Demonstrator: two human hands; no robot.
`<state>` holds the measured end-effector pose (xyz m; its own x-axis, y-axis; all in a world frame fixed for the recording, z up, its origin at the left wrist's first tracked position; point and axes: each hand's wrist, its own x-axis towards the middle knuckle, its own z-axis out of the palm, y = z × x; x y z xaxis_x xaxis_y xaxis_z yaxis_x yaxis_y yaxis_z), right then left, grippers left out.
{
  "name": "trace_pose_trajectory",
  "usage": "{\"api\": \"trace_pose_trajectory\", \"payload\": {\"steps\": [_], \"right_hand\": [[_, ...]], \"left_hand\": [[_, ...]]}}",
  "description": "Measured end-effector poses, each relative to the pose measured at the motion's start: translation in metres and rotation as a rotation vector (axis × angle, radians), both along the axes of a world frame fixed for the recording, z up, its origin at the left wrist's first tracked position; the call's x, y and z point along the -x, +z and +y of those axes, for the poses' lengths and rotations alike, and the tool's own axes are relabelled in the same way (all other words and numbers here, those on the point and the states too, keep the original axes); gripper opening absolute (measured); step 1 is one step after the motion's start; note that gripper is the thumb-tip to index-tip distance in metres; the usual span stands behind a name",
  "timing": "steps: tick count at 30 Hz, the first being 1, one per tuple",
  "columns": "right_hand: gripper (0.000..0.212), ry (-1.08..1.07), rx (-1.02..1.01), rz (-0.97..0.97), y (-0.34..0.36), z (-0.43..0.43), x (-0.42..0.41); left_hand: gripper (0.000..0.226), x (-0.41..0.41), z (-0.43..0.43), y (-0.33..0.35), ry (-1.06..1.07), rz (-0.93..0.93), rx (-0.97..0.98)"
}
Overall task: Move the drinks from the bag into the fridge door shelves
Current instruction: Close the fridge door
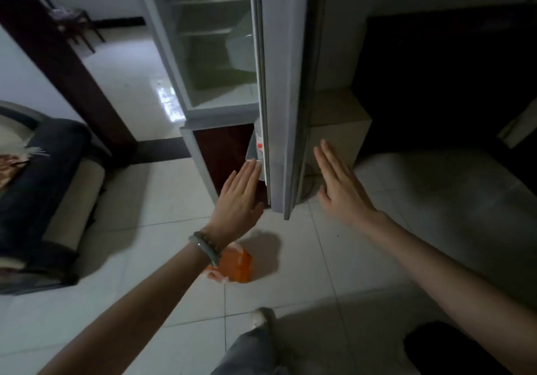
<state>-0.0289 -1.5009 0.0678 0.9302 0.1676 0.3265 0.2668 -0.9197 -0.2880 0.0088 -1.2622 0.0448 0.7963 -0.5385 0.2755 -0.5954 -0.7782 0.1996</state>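
— Where are the hands?

— Either side of the smooth grey fridge door [286, 90], seen edge-on. The left hand [239, 197] lies flat, fingers straight, tips at the door's inner edge, holding nothing; the right hand [338, 184] is spread flat beyond its outer face, empty too.

— And the bag?

— The crumpled orange bag [236, 265] (glossy plastic) sits on the pale floor tiles [305, 258] below the door.

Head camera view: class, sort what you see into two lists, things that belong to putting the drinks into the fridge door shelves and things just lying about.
Belongs to the job:
- fridge door, open
- door shelf holding something white with a red mark
- orange bag on the floor
- left hand, open
- right hand, open

Just lying about:
- sofa
- wooden chair
- beige box behind the door
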Motion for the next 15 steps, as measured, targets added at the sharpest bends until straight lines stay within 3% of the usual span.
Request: {"api": "trace_pose_trajectory", "payload": {"steps": [12,15], "right_hand": [[0.079,0.175,0.053,0.032,0.010,0.048,-0.062],[0.079,0.199,0.116,0.011,0.012,0.065,-0.088]], "left_hand": [[0.097,-0.051,0.033,0.033,0.183,0.073,0.101],[0.092,-0.065,0.051,0.036,0.189,0.143,0.297]]}}
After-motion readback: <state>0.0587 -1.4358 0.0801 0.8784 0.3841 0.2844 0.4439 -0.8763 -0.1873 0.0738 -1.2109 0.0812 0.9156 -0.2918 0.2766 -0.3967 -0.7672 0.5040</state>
